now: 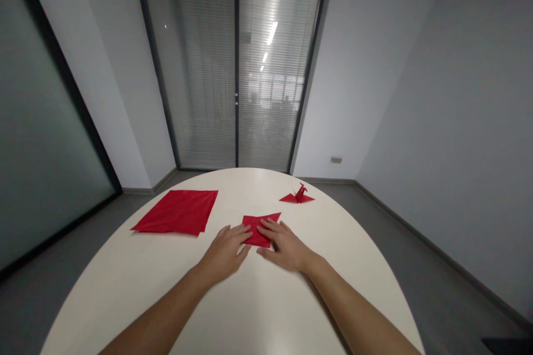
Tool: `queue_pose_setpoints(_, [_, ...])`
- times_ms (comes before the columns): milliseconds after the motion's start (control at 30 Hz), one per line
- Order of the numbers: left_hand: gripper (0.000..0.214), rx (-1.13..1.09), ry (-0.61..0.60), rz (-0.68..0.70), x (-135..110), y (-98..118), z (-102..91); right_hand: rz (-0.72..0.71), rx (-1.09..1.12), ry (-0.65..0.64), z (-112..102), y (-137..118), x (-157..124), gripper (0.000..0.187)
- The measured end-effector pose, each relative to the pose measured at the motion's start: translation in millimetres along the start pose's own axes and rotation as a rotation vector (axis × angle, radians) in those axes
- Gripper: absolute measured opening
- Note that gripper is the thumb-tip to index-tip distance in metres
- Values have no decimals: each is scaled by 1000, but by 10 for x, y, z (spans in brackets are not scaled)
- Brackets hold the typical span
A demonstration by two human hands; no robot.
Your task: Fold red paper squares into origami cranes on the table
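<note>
A small folded piece of red paper (259, 237) lies on the white table, partly covered by my fingers. My left hand (227, 249) rests on its left side, fingers stretched out flat and thumb apart near the lower edge. On the right side, my right hand (287, 245) lies with its fingers spread over the paper and its thumb on the table side. Neither hand grips anything. One pointed corner of the paper sticks out toward the upper right, beyond my right fingertips.
Large red paper sheets (177, 212) lie stacked slightly askew at the table's left. A folded red paper crane (300, 195) stands at the far right. The round white table (250, 310) has a curved edge; behind it is a glass door (208, 77) with blinds.
</note>
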State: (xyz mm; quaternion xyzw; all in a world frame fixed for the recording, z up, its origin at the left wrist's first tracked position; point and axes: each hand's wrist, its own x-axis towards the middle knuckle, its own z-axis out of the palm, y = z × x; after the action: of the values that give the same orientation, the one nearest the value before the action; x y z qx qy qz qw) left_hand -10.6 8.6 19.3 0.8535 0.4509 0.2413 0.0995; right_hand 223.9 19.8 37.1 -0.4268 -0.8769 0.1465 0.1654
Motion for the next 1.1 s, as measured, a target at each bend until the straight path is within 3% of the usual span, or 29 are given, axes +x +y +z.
queue_pose_setpoints(233, [33, 59, 8, 2, 9, -20, -54, -49, -29, 81, -30, 48, 8, 48])
queue_pose_setpoints(467, [20, 67, 4, 41, 43, 17, -113, -67, -23, 44, -142, -29, -28, 52])
queue_pose_setpoints(733, [22, 123, 5, -46, 77, 70, -148, -158, 20, 72, -134, 15, 12, 32])
queue_pose_setpoints(900, [19, 133, 23, -70, 80, 61, -123, -85, 29, 173, -94, 59, 44, 16])
queue_pose_setpoints(1100, [20, 73, 48, -71, 71, 34, -108, -49, 31, 223, -70, 31, 78, 13])
